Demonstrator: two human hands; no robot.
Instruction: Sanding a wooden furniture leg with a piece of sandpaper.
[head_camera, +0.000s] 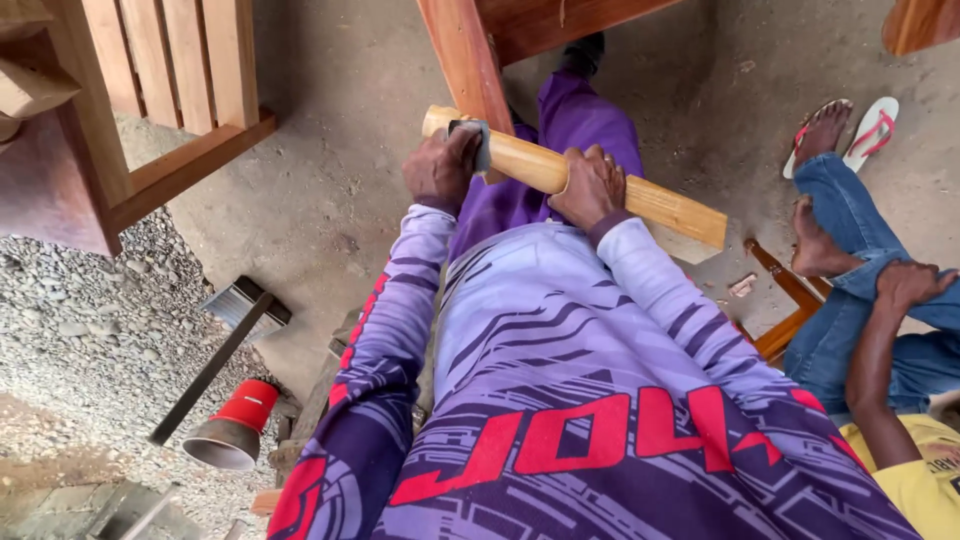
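Observation:
A rounded pale wooden piece (540, 165) lies across my lap, running from upper left to lower right. My left hand (440, 168) presses a small grey sanding sheet (478, 140) against its left end. My right hand (592, 186) grips the wood near its middle. I wear a purple patterned long-sleeved shirt (560, 380) and purple trousers.
A reddish wooden frame leg (468, 60) stands just beyond the wood. A slatted wooden piece (170, 90) is at the upper left. A red cup (236, 425) and a broom (222, 335) lie on gravel at the left. Another person in jeans (860, 310) sits at the right, with sandals (865, 135) nearby.

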